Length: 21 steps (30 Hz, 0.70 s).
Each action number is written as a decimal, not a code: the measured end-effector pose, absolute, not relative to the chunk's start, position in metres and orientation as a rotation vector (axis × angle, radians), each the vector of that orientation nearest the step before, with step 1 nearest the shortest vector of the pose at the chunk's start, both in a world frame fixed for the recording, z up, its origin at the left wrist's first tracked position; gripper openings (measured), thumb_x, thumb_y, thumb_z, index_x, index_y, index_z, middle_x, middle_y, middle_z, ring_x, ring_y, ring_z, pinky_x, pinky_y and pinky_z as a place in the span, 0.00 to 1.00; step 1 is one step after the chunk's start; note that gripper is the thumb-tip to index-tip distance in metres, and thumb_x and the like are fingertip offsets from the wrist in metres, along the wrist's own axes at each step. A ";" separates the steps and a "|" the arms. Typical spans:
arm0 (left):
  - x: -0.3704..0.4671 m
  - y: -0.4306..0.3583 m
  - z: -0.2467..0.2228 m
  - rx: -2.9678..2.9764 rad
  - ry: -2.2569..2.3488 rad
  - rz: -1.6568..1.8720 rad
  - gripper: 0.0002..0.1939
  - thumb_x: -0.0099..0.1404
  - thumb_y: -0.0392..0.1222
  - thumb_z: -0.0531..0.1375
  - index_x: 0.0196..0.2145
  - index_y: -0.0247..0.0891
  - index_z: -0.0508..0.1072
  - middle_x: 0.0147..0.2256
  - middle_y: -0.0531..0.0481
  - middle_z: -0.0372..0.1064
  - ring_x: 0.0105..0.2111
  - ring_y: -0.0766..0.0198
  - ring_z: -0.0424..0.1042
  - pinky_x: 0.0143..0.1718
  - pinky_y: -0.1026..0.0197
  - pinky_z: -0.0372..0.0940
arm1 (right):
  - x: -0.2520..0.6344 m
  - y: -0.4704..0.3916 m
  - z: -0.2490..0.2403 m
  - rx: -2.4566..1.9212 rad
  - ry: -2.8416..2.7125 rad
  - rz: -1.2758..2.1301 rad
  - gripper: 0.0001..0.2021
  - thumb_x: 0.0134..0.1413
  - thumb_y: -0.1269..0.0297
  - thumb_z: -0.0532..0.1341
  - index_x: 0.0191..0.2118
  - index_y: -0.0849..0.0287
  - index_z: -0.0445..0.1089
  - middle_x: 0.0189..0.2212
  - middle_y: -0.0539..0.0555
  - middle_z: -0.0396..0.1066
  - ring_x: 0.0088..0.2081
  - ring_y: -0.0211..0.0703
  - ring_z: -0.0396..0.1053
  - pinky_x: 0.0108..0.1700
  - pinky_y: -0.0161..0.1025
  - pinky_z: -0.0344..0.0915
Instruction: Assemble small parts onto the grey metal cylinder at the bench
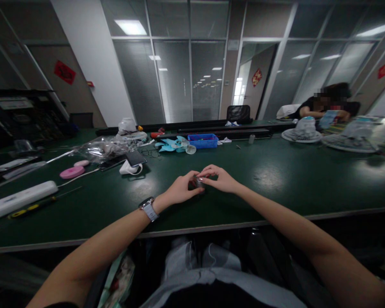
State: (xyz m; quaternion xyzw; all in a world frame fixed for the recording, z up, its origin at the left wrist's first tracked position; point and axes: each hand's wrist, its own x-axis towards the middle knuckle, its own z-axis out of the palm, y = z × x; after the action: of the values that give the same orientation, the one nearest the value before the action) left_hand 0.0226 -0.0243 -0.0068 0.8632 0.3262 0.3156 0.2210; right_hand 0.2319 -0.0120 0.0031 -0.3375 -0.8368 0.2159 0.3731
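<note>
A small silvery cylinder (199,183), perhaps metal or clear, stands on the green tabletop between my two hands. Thumb and fingers of my left hand (181,188), on the arm with a watch, curl around its side. From the right, my right hand (220,179) reaches over with its fingertips and thumb closed at the cylinder's top. My fingers cover much of it, so its exact kind does not show.
On the left lie a white power strip (22,200), a yellow-black screwdriver (32,209), pink discs (72,172), a white adapter (130,167) and a dark phone (136,158). Farther back stand a blue tray (202,141) and fan parts (303,131). A person (327,105) sits at right.
</note>
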 end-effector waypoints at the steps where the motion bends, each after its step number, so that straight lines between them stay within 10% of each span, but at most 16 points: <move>1: 0.023 -0.024 -0.007 2.385 0.900 0.873 0.24 0.61 0.49 0.61 0.52 0.39 0.63 0.37 0.50 0.73 0.35 0.62 0.73 0.36 0.61 0.66 | 0.232 -0.011 0.003 -0.876 -2.136 0.559 0.12 0.53 0.58 0.63 0.42 0.56 0.76 0.41 0.55 0.68 0.40 0.40 0.69 0.40 0.38 0.66; 21: 0.022 -0.024 -0.008 2.396 0.922 0.871 0.24 0.60 0.48 0.61 0.53 0.40 0.63 0.36 0.50 0.74 0.34 0.62 0.74 0.35 0.62 0.66 | 0.232 -0.010 0.003 -0.887 -2.079 0.618 0.15 0.51 0.57 0.64 0.43 0.57 0.76 0.40 0.55 0.72 0.35 0.39 0.68 0.38 0.38 0.65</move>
State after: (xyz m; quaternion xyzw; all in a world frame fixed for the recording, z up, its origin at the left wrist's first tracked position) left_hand 0.0217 -0.0241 -0.0076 0.8633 0.3323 0.3140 0.2136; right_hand 0.2316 -0.0105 0.0026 -0.3487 -0.8174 0.2429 0.3890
